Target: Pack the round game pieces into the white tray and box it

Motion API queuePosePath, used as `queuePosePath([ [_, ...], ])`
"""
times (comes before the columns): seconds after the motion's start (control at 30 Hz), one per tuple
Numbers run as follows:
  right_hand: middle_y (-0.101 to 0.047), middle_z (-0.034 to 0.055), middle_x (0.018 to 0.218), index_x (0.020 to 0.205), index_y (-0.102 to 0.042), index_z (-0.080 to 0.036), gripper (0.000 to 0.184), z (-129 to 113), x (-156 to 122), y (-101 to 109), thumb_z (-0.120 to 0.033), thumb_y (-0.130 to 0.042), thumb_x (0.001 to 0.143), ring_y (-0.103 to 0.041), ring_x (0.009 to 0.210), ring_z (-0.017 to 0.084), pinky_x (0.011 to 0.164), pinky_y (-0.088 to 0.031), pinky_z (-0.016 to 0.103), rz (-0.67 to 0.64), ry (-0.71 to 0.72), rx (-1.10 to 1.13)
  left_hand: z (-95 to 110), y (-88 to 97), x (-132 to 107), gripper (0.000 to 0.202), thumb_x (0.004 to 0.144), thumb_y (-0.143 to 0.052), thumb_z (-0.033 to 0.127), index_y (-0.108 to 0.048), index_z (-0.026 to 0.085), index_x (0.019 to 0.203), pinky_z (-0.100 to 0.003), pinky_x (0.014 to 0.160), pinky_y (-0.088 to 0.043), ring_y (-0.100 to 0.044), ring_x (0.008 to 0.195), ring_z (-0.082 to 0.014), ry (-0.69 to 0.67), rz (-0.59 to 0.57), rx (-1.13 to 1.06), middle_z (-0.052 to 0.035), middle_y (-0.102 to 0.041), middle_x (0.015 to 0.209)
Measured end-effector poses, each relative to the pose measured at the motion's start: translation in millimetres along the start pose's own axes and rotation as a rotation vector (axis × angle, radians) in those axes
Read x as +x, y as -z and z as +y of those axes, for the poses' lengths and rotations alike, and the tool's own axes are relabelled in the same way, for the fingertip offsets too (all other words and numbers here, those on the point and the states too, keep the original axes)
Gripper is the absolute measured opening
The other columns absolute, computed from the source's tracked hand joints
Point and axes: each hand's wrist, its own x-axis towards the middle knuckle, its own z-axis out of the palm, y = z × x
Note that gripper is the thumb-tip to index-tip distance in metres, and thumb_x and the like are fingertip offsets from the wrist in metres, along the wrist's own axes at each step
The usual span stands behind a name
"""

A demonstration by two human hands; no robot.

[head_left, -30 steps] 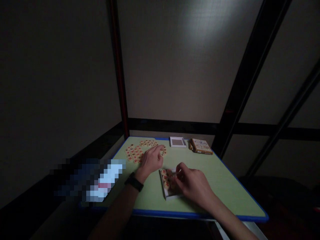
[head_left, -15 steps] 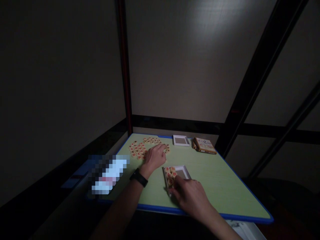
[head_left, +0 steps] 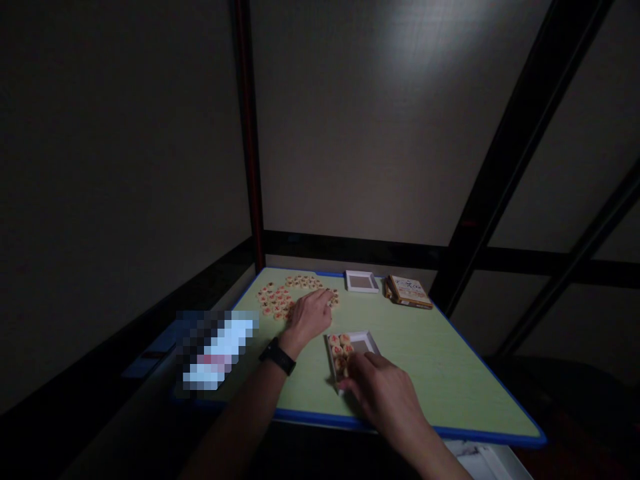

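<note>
My left hand (head_left: pixel 311 315), with a black band on its wrist, rests palm down over the near edge of loose round Chinese chess pieces (head_left: pixel 275 300). Its fingers look apart, though their tips are partly hidden among the pieces. Nearer to me lies a shallow white box tray (head_left: pixel 370 342). Pale pieces with red characters (head_left: pixel 335 340) stand in rows along its left side. My right hand (head_left: pixel 383 393) reaches over the tray's near part, thumb and fingers closed on a Chinese chess piece that they mostly cover.
A second white tray (head_left: pixel 362 281) lies at the table's far edge. Beside it is a printed cardboard box (head_left: pixel 410 292). A pixelated bright screen (head_left: pixel 220 350) is at the left edge. The green tabletop (head_left: pixel 440 373) has a blue rim, with walls behind and to the left.
My right hand has shifted slightly at the tray, its fingers closing in by the lower pieces. My left hand stays nearly in place over the loose pieces.
</note>
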Motion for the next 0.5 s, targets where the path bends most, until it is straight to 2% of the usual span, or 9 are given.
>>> queuePosePath([
  [0.23, -0.073, 0.0082, 0.105, 0.106, -0.069, -0.023, 0.024, -6.6, 1.4, 0.1, -0.041, -0.066, 0.09, -0.068, 0.097, 0.025, 0.075, -0.046, 0.028, -0.021, 0.021, -0.014, 1.3, 3.0, -0.1, 0.043, 0.082, -0.051, 0.006, -0.069, 0.022, 0.117, -0.031, 0.097, -0.053, -0.067, 0.104, -0.0193, 0.0, -0.021, 0.019, -0.0057, -0.072, 0.116],
  [0.5, -0.073, 0.0065, 0.098, 0.109, -0.069, -0.024, 0.025, -1.4, 0.3, -3.8, -0.033, -0.071, 0.085, -0.067, 0.095, 0.025, 0.075, -0.046, 0.029, -0.035, 0.04, 0.035, 3.4, 7.1, 0.6, 0.043, 0.084, -0.049, 0.008, -0.068, 0.023, 0.12, -0.03, 0.098, -0.052, -0.066, 0.106, -0.019, 0.039, -0.069, 0.032, -0.0044, -0.071, 0.118],
])
